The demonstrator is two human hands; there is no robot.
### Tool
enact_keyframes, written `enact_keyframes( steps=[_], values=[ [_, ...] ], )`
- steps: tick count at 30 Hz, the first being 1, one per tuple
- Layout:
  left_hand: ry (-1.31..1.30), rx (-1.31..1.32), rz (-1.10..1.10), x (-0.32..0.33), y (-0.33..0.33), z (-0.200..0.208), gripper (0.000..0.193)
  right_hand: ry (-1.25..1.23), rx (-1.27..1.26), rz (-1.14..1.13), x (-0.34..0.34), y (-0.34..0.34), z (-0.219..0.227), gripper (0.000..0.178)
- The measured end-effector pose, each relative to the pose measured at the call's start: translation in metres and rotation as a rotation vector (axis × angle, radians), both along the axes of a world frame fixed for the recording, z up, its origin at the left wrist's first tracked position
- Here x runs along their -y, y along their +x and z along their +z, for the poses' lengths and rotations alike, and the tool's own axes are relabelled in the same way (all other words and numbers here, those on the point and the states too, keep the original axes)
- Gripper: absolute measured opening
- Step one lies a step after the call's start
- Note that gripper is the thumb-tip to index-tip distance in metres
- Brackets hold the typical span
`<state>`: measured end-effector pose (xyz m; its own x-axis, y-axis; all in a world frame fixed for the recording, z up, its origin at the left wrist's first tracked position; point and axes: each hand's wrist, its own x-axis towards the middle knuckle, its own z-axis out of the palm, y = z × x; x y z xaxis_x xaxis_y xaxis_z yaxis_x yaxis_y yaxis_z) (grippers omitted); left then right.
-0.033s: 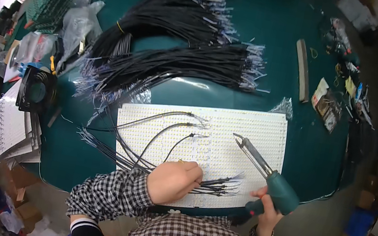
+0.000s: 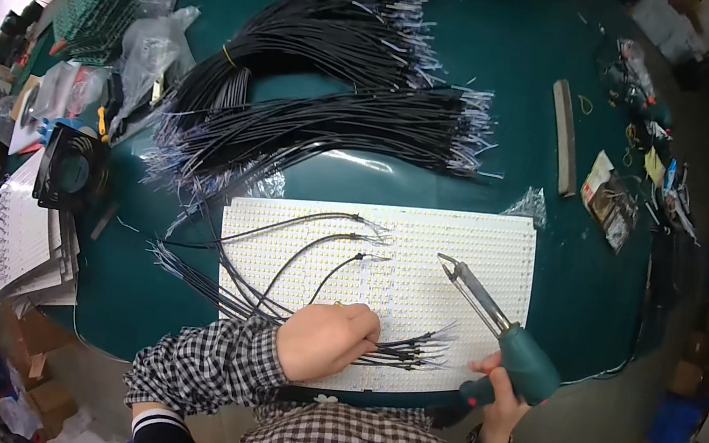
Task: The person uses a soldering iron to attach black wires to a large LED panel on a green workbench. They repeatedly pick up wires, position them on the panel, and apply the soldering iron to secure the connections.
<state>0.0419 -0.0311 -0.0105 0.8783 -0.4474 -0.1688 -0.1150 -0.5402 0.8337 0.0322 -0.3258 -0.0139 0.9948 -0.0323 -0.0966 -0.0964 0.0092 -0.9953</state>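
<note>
My left hand, its fingers curled together, rests over a bunch of black cables near the front edge of a white LED board. It is closed on the cables; its fingertips are partly hidden. Gripped by the handle in my right hand is a green soldering gun. Its metal tip points up and left, over the board's right half. Several single black cables curve across the board's left half, their bare ends lying near the middle.
Large bundles of black cable lie behind the board. At the left stand a black fan and a stack of white boards. A grey bar and a small plastic packet lie to the right.
</note>
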Motion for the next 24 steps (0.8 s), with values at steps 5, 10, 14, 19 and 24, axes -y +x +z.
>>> enact_keyframes(
  steps=[5, 10, 14, 19, 24],
  values=[
    [-0.053, -0.045, 0.084, -0.006, 0.009, -0.005, 0.012, 0.087, 0.044, -0.049, -0.002, -0.001, -0.004, 0.025],
    [0.032, -0.058, 0.166, -0.01, 0.009, 0.006, 0.01, -0.109, -0.036, -0.044, 0.003, -0.005, -0.004, 0.023],
    [0.436, 0.33, 0.304, -0.021, 0.007, -0.002, 0.011, -0.046, 0.087, 0.043, 0.005, -0.002, -0.007, 0.031],
    [0.297, 0.494, 0.226, 0.001, 0.023, 0.003, 0.018, -0.01, 0.091, 0.052, 0.001, -0.002, -0.009, 0.035],
    [0.138, 0.267, 0.027, 0.008, 0.04, -0.007, 0.02, 0.008, 0.133, 0.067, 0.004, -0.004, -0.009, 0.035]
  ],
)
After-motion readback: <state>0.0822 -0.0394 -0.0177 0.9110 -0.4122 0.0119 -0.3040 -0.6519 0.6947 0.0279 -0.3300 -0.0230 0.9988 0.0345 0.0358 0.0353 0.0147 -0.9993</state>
